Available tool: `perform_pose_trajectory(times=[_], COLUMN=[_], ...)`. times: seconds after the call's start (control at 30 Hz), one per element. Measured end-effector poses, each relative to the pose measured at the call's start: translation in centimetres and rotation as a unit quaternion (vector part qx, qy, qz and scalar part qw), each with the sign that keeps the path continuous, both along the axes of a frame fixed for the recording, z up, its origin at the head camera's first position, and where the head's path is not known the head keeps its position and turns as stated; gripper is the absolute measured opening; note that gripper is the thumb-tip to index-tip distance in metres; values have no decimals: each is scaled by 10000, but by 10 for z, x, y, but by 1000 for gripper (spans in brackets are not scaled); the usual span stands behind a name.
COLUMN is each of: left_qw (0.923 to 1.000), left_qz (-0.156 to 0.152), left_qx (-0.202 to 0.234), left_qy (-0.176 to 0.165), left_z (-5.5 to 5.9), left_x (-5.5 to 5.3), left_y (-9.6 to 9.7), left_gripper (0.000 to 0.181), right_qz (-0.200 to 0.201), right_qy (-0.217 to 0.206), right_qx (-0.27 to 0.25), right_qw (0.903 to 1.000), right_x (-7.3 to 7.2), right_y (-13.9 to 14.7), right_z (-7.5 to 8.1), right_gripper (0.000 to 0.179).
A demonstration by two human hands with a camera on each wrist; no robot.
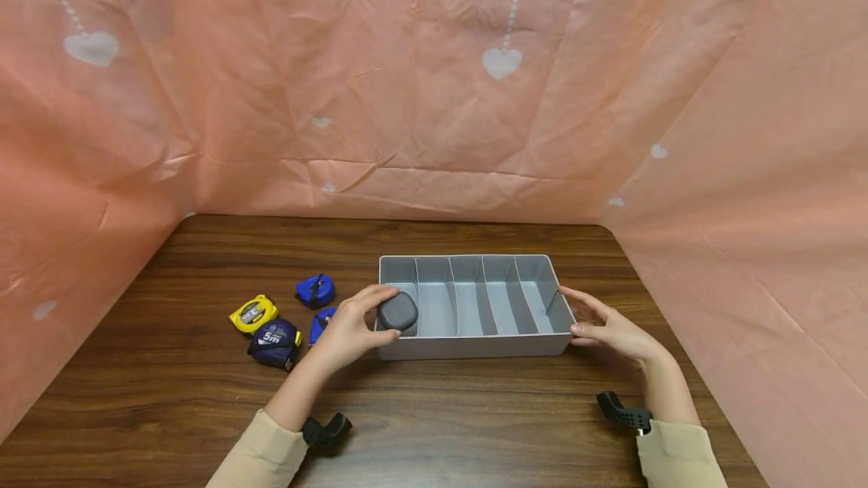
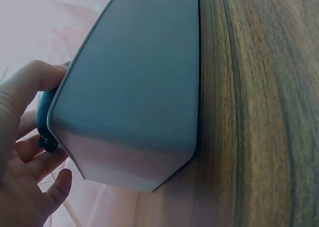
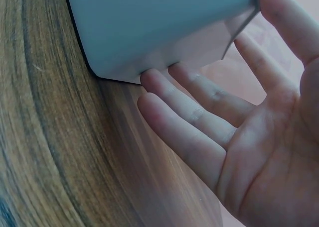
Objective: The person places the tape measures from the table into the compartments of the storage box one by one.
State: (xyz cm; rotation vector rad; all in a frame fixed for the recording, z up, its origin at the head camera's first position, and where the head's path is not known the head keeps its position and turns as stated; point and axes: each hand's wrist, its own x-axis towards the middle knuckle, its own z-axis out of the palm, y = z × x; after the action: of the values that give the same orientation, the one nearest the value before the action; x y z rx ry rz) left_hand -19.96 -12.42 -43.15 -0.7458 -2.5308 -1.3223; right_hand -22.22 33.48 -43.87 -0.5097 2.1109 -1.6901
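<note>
My left hand (image 1: 354, 326) holds a dark, rounded tape measure (image 1: 398, 312) between thumb and fingers. The tape measure is at the mouth of the leftmost compartment of a grey divided box (image 1: 475, 346); in the left wrist view its dark body (image 2: 45, 110) shows beside the rim, partly hidden by the box wall. At the box's right end is my right hand (image 1: 620, 331), its fingers fairly straight. Its thumb is at the front corner and its index finger at the end rim, while other fingertips (image 3: 152, 80) touch the end wall.
Left of the box lie a yellow tape measure (image 1: 255, 313), a dark navy one (image 1: 274, 343) marked 5m, and two blue ones, one farther back (image 1: 316, 291) and one (image 1: 322, 324) partly behind my left hand. A pink curtain (image 1: 434, 134) hangs around the wooden table (image 1: 475, 413).
</note>
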Motion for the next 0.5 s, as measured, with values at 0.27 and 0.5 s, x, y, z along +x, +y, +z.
perform_pose_trajectory(times=[0.27,0.5], left_qw=[9993,9972], left_qz=[-41,-189], left_qx=[-357,-679], left_qy=[106,240], left_z=[3,4], left_x=[0,0], left_y=[-2,-4], left_gripper=[62,61], right_qz=[128,104], right_qy=[93,85], right_qx=[-82,-68], right_qw=[9998,9999], right_x=[1,1], right_y=[-1,-1], right_z=[2,2], right_gripper=[68,67])
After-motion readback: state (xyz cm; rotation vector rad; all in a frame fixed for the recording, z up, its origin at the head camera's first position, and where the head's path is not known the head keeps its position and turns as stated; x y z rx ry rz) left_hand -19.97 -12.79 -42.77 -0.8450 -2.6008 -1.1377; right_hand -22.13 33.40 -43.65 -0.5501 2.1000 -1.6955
